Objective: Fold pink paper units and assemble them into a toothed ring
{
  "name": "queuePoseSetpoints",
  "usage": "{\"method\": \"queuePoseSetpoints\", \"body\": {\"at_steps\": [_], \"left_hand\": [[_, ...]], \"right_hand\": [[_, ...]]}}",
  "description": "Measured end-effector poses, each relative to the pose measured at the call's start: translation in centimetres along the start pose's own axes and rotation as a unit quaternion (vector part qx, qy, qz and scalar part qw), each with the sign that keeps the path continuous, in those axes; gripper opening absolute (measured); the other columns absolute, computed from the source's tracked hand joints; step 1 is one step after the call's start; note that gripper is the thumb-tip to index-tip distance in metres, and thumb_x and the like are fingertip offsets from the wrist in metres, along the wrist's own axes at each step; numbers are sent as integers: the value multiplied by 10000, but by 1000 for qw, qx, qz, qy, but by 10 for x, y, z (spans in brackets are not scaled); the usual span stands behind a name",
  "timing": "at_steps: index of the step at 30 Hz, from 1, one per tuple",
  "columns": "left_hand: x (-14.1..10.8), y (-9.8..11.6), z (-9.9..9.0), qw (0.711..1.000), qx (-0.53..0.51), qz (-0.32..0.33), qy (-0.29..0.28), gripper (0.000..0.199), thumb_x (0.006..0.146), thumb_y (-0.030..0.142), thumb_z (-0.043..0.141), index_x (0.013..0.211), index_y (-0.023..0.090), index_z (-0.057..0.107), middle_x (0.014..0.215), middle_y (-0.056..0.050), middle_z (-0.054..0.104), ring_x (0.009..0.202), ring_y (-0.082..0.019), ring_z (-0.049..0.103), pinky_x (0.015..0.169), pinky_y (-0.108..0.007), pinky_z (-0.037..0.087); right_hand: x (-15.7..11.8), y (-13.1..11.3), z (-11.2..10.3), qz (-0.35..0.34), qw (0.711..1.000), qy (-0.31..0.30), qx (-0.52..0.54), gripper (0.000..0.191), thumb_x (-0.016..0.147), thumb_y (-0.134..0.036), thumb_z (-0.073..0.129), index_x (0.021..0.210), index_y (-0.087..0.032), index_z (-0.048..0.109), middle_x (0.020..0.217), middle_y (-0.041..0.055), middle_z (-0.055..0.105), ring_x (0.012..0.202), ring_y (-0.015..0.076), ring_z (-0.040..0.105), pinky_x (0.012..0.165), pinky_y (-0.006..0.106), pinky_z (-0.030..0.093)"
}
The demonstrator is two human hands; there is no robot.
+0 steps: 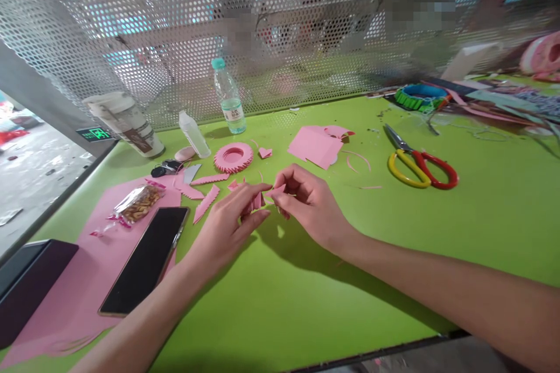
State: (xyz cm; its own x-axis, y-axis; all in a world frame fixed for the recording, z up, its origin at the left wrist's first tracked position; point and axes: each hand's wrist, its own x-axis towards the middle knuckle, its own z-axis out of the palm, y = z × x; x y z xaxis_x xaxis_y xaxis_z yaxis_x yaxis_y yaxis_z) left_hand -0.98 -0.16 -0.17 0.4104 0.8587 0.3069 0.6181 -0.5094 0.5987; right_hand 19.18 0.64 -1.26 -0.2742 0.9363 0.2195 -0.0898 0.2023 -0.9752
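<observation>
My left hand (227, 227) and my right hand (310, 204) meet above the green table (350, 256). Between their fingertips is a small piece of fringed pink paper (256, 201), partly hidden by my fingers. My right thumb and forefinger pinch a pink tip (277, 190) of paper. Just beyond my hands lies a fringed pink paper ring (233, 157). Cut pink strips with toothed edges (205, 203) lie near my left fingers. Pink paper offcuts (315, 145) lie beyond my right hand.
Red-and-yellow scissors (420, 163) lie to the right. At left are a phone (144, 260) on a pink sheet (65, 297), a snack bag (137, 204), and a dark folder (30, 285). A water bottle (229, 99) and a paper-wrapped cup (125, 125) stand before a perforated metal screen (175, 23).
</observation>
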Motion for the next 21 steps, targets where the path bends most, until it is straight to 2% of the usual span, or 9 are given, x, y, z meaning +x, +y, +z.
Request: {"method": "queuePoseSetpoints", "body": {"at_steps": [6,11,16,21], "left_hand": [[-2,-1,0,1000,12,8,-1,271,1078,319,578,1267,181,713,915,-34,724,780,-177,626,717,-261,477],[-4,0,0,1000,0,7,-3,282,1095,355,560,1248,177,717,958,-41,739,830,-179,639,744,-260,480],[-4,-1,0,1000,0,10,-6,276,1102,348,556,1249,173,712,966,-36,739,831,-171,640,741,-254,482],[-5,-2,0,999,8,30,9,274,1095,357,570,1241,173,710,983,-45,752,839,-182,658,745,-265,504]], "right_hand": [[-1,-2,0,5,1000,-8,10,119,983,-279,693,929,-214,608,784,-37,577,645,118,534,600,271,433],[-1,0,0,15,1000,-17,11,95,985,-260,685,937,-212,618,777,-40,590,632,116,541,576,265,427],[-1,1,0,-2,1000,-22,-1,78,982,-221,677,934,-206,617,765,-46,590,633,110,547,584,256,438],[-2,1,1,-14,999,-9,-28,68,978,-182,672,936,-205,623,769,-51,584,634,93,508,572,237,394]]}}
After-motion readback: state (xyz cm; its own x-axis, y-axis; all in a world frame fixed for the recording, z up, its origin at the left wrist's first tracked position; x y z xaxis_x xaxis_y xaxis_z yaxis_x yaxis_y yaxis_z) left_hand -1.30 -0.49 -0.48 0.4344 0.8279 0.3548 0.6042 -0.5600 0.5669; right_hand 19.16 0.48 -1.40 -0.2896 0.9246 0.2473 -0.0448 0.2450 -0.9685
